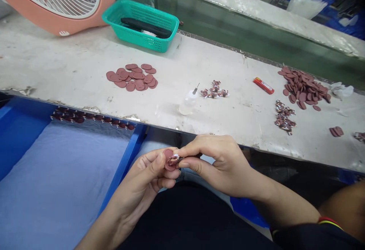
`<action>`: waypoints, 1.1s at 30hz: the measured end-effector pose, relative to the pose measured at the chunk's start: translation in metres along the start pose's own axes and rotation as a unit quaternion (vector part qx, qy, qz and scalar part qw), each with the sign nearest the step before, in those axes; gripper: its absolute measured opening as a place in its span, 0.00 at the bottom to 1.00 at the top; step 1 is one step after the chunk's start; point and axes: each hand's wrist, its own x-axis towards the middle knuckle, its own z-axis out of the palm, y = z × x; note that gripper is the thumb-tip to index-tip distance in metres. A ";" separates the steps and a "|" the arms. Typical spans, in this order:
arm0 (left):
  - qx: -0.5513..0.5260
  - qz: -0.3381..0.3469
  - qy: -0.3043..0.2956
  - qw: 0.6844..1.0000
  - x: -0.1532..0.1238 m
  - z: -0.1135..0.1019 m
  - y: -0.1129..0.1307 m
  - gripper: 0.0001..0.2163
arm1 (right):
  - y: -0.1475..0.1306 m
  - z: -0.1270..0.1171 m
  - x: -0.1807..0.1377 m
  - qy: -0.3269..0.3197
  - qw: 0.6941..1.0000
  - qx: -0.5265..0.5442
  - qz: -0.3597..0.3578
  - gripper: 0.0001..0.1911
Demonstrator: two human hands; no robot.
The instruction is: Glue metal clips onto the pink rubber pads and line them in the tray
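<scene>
Between its thumb and fingers, my left hand (155, 172) pinches a reddish-brown oval disc (169, 154). My right hand (218, 160) closes thumb and forefinger on a small brown-and-white figurine (173, 160), which lies against the disc's face; whether the two are joined I cannot tell. Both hands are just off the bench's front edge. Beyond them on the bench stands a small translucent bottle (188, 103) with a dark needle tip. To its right lies a small cluster of similar figurine pieces (214, 90), and to its left a spread of oval discs (134, 77).
A teal basket (137, 41) holding a dark object stands at the back beside an orange fan (82, 24). A red tube (264, 85), a larger disc heap (305, 86) and more figurine pieces (284, 117) lie rightward. A blue cloth-lined tray (71, 181), with finished-looking pieces along its edge, is at left.
</scene>
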 end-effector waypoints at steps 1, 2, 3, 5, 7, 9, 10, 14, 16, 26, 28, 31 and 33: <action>0.001 0.000 -0.002 1.000 0.000 0.000 0.000 0.13 | 0.000 0.000 0.001 -0.004 1.000 -0.008 -0.008 0.05; 0.002 -0.001 -0.003 1.000 -0.001 -0.001 0.000 0.13 | -0.001 0.000 0.001 -0.006 1.000 -0.016 -0.015 0.05; 0.002 -0.002 -0.003 1.000 -0.001 -0.001 0.000 0.12 | -0.001 0.000 0.001 -0.006 0.999 -0.022 -0.023 0.04; 0.004 0.000 0.001 1.000 -0.002 -0.001 0.000 0.12 | -0.001 0.001 0.000 -0.003 0.999 -0.028 -0.035 0.05; 0.006 0.005 0.005 1.000 -0.003 -0.001 0.000 0.12 | -0.002 0.002 -0.002 -0.001 0.999 -0.024 -0.048 0.05; 0.011 0.012 0.001 1.000 -0.006 0.000 0.000 0.12 | -0.003 0.003 -0.005 0.000 0.998 -0.016 -0.059 0.07; 0.016 0.016 -0.001 1.000 -0.007 0.000 0.000 0.13 | -0.004 0.003 -0.007 -0.003 0.998 -0.012 -0.064 0.09; 0.027 0.037 -0.008 0.999 -0.013 0.003 -0.001 0.13 | -0.009 0.002 -0.012 -0.020 0.997 0.000 -0.077 0.14; 0.027 0.048 -0.015 0.998 -0.016 0.004 -0.002 0.12 | -0.012 0.002 -0.014 -0.026 0.997 0.000 -0.078 0.15; 0.032 0.052 -0.054 0.997 -0.019 0.002 -0.002 0.09 | -0.011 0.012 -0.018 0.025 0.993 0.004 -0.113 0.09; 0.038 0.046 -0.047 0.997 -0.016 0.001 -0.002 0.09 | -0.009 0.013 -0.018 0.024 0.994 -0.003 -0.108 0.09; 0.041 0.042 -0.036 0.998 -0.012 -0.001 -0.003 0.09 | -0.005 0.016 -0.018 0.026 0.994 -0.017 -0.107 0.08; 0.045 0.041 -0.028 0.998 -0.010 -0.002 -0.003 0.10 | -0.002 0.018 -0.017 0.028 0.994 -0.027 -0.103 0.07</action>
